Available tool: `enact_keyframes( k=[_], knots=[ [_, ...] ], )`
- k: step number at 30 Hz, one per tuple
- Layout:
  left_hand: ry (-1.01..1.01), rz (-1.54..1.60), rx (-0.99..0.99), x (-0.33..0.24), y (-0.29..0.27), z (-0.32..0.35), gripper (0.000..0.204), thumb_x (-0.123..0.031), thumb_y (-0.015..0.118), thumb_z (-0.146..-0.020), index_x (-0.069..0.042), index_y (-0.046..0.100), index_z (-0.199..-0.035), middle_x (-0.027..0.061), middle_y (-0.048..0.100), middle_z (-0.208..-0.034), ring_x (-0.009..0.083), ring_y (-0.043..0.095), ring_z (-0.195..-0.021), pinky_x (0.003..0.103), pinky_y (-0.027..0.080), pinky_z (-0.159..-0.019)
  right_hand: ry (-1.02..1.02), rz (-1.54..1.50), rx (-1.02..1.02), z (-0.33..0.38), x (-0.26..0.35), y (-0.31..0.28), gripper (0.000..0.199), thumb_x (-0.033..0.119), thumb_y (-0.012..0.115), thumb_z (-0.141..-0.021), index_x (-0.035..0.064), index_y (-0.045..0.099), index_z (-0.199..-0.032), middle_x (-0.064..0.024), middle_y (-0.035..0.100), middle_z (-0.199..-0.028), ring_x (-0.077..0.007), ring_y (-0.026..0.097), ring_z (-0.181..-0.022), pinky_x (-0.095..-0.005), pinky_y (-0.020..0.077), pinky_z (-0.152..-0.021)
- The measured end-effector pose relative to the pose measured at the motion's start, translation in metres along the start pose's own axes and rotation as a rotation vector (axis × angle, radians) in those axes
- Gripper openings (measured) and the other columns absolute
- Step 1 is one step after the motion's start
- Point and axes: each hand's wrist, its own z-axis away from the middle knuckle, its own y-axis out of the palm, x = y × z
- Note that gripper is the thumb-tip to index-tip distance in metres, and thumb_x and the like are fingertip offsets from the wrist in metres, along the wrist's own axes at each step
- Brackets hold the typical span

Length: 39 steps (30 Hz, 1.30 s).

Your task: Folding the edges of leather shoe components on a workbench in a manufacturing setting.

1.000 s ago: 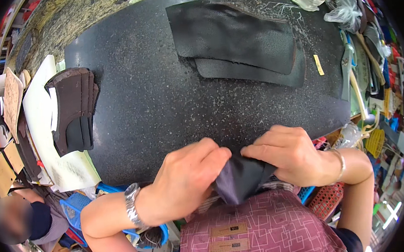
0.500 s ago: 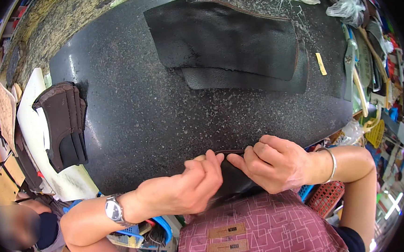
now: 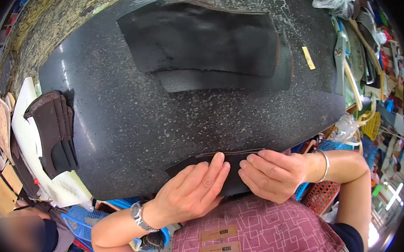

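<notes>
Pinching one dark piece [image 3: 233, 170] with left hand [image 3: 190, 190] and right hand [image 3: 275, 174], facing two panels [image 3: 205, 44] on speckled tabletop [image 3: 118, 141] in cluttered room [image 3: 395, 136].

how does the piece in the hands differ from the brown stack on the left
The piece is black; the stack is mostly dark brown. The left hand and right hand both touch the piece; neither touches the stack. The piece is partly hidden by them; the stack shows several fanned layers. Both are dark.
</notes>
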Motion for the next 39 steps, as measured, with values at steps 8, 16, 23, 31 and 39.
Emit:
enact_keyframes(
  k=[8,16,23,31,39],
  knots=[
    [0.192,-0.353,0.126,0.005,0.003,-0.01,0.028,-0.022,0.051,-0.093,-0.012,0.063,-0.117,0.003,0.059,-0.136,0.0151,0.049,-0.091,0.023,0.042,-0.071,0.004,0.017,0.041,0.011,0.005,0.003,0.025,0.016,0.058,-0.079,-0.0036,0.071,-0.087,-0.0136,0.07,-0.094,-0.0261,0.068,-0.094,-0.0359,0.0581,-0.085],
    [0.19,-0.535,0.219,-0.002,0.0,0.004,0.044,-0.024,0.05,-0.093,-0.016,0.054,-0.136,0.0036,0.054,-0.142,0.016,0.049,-0.103,0.028,0.044,-0.087,0.122,-0.185,0.227,0.033,-0.002,-0.016,0.035,0.018,0.059,-0.08,-0.0023,0.069,-0.107,-0.0155,0.067,-0.115,-0.0269,0.064,-0.109,-0.0399,0.0522,-0.096],
    [0.031,-0.647,0.182,-0.021,0.02,0.019,0.05,-0.021,0.05,-0.096,-0.023,0.045,-0.146,0.0042,0.048,-0.147,0.0219,0.048,-0.117,0.036,0.045,-0.098,0.181,0.08,0.203,0.029,0.028,-0.014,0.033,0.025,0.054,-0.092,0.0121,0.068,-0.119,-0.0074,0.058,-0.135,-0.0234,0.053,-0.127,-0.0436,0.0343,-0.112],
    [-0.247,-0.288,0.06,-0.007,-0.04,0.055,0.04,-0.035,0.072,-0.074,-0.01,0.07,-0.106,0.0095,0.065,-0.118,0.0308,0.058,-0.117,0.048,0.042,-0.101,0.214,-0.004,0.285,0.004,0.025,-0.012,0.038,0.015,0.062,-0.084,0.0083,0.066,-0.122,-0.0175,0.064,-0.122,-0.0317,0.062,-0.114,-0.0408,0.0516,-0.097],
    [-0.795,-1.07,-0.462,0.098,-0.124,0.106,0.029,-0.017,0.074,-0.083,-0.001,0.068,-0.105,0.0138,0.064,-0.115,0.0336,0.054,-0.112,0.043,0.041,-0.098,0.504,0.303,0.107,-0.054,-0.077,-0.015,0.045,0.011,0.07,-0.076,0.0063,0.064,-0.121,-0.0155,0.056,-0.134,-0.0328,0.051,-0.128,-0.0484,0.0369,-0.109]
  ],
)
